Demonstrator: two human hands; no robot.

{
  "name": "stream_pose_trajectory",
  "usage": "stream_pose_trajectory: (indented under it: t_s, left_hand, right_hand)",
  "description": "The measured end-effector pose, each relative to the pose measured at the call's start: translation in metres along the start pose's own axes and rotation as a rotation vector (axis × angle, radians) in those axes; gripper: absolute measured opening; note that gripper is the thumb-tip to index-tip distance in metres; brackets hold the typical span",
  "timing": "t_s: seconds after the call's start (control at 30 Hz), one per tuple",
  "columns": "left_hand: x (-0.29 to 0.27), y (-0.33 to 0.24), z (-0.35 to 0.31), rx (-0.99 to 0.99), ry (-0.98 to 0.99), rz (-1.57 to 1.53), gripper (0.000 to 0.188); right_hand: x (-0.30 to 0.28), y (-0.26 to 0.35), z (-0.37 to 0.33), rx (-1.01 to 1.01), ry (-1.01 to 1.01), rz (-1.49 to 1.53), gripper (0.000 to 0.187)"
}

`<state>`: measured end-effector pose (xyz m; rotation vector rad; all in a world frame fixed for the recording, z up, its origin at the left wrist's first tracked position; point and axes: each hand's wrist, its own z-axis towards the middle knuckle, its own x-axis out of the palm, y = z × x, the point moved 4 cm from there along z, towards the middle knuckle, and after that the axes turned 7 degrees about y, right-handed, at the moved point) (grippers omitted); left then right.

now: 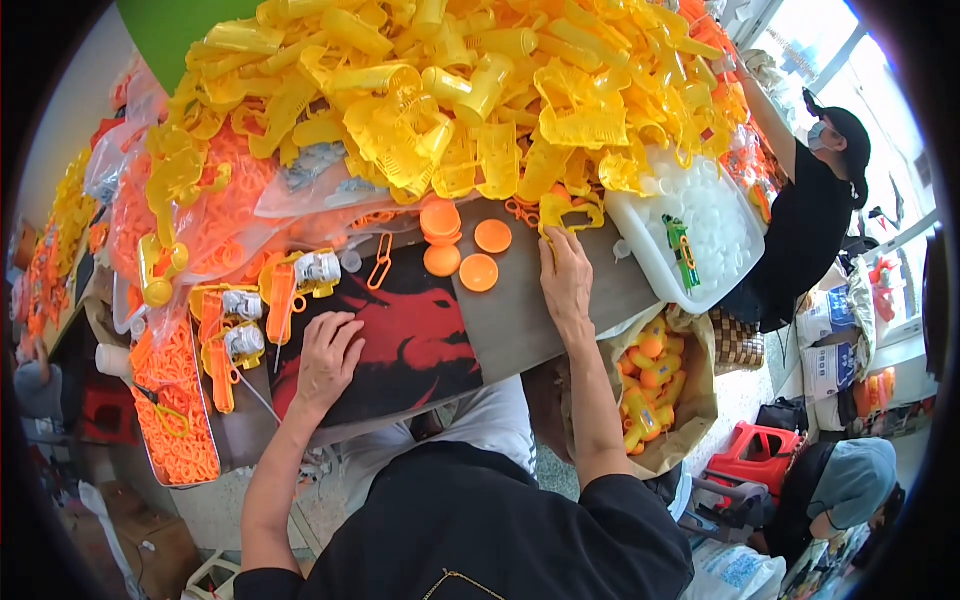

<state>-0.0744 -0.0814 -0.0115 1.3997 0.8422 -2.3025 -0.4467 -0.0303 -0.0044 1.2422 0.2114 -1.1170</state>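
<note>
My left hand [325,362] rests with fingers loosely spread on a black mat with a red print [420,335], holding nothing. At the far side of the table, my right hand [568,280] has its fingertips on the near edge of a yellow plastic shell [585,213] and grips it. Between the hands lie several orange round cups [478,272]. An orange oblong loop [380,262] sits beyond my left hand. Left of that hand stand yellow half-shells with orange triggers [285,300] and grey-white motor units [318,268].
Yellow shells [400,120] heap up at the back. A white tub [640,225] of translucent caps holds a green part [682,250]. Left is a tray of orange pieces [180,440] with scissors [165,410]. A sack [690,420] holds assembled toys. Two people are at right, one masked [790,220].
</note>
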Motion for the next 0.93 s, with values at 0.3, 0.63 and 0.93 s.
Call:
stream_pose_trajectory:
  t_s: [0.3,0.63,0.93]
  left_hand:
    - [0.0,0.001,0.002,-0.001,0.008,0.017,0.031]
    - [0.001,0.005,0.002,-0.003,0.012,0.0,0.029]
    - [0.001,0.007,0.0,-0.016,0.009,-0.031,0.029]
  right_hand:
    - [-0.027,-0.039,0.019,0.234,-0.118,0.376,0.028]
    - [-0.033,-0.062,0.103,0.65,-0.114,1.641,0.047]
    - [-0.087,-0.079,0.096,0.575,0.249,1.888,0.019]
